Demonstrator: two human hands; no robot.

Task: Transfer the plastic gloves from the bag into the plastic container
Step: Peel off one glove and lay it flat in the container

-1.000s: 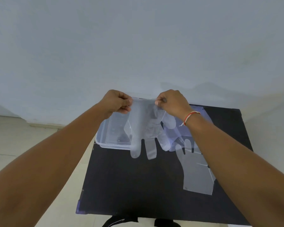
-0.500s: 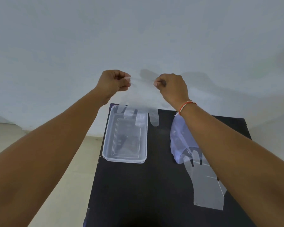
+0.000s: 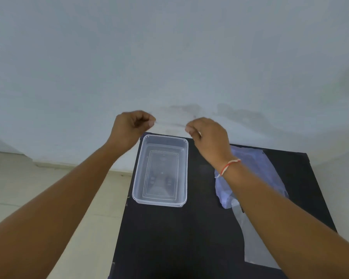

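Note:
A clear plastic glove [image 3: 170, 124] is stretched by its cuff between my two hands, and its thin body is almost invisible against the wall. My left hand [image 3: 130, 127] pinches one cuff corner above the far left corner of the clear rectangular container [image 3: 182, 178]. The other corner is pinched by my right hand [image 3: 208, 137], just right of the container's far end. Faint finger shapes show inside the container. The bluish plastic bag [image 3: 260, 168] lies to the right, partly under my right forearm. A second glove [image 3: 254, 240] lies flat in front of the bag.
Everything rests on a small black table [image 3: 199, 238] pushed against a pale wall [image 3: 169, 57]. Beige floor [image 3: 38, 188] lies beyond the table's left edge, close beside the container.
Both hands carried the glove from above the table's middle away from me and over the container. The glove's fingers have dropped from hanging in plain sight towards the container.

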